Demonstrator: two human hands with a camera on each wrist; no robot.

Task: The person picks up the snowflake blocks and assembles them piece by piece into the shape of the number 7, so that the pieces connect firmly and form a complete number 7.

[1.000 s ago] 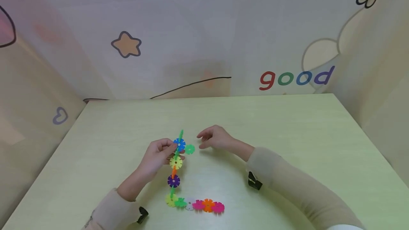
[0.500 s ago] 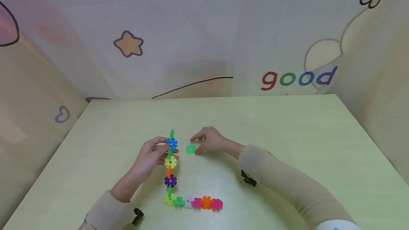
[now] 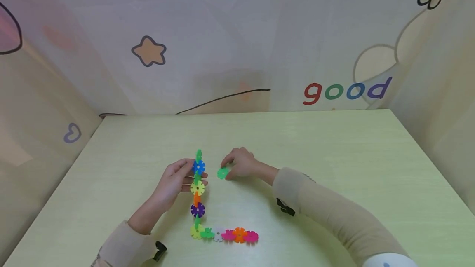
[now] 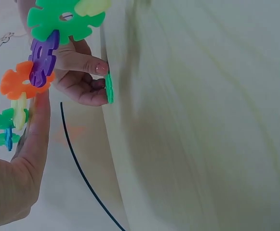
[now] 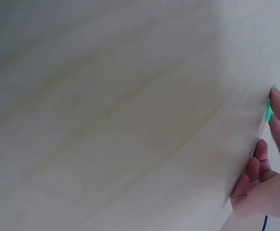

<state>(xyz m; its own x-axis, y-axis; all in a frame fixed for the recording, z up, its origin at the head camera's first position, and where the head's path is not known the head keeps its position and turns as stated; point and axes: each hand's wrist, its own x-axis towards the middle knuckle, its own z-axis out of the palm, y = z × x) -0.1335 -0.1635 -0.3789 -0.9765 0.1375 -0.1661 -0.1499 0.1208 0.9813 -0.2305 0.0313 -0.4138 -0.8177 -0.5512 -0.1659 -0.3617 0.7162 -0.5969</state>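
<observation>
My left hand (image 3: pixel 173 182) holds an L-shaped chain of colourful notched interlocking discs near its far end, by the blue disc (image 3: pixel 198 167). One arm of the chain runs from a green disc (image 3: pixel 199 154) towards me. It turns right at a yellow disc (image 3: pixel 196 231) and ends at a pink disc (image 3: pixel 252 237). Right of the chain, my right hand (image 3: pixel 241 164) pinches a single green disc (image 3: pixel 222 173) between thumb and finger. That loose disc (image 4: pixel 109 88) appears edge-on in the left wrist view. Its edge partly hides behind fingertips in the right wrist view.
The pale green tabletop (image 3: pixel 315 143) extends on both sides of the hands. A printed backdrop (image 3: pixel 222 32) rises behind it and along the sides. Black clips (image 3: pixel 285 207) hang at both sleeves.
My left hand and the far end of the chain have shifted left, apart from the loose green disc. My right hand has moved left to that disc and now pinches it.
</observation>
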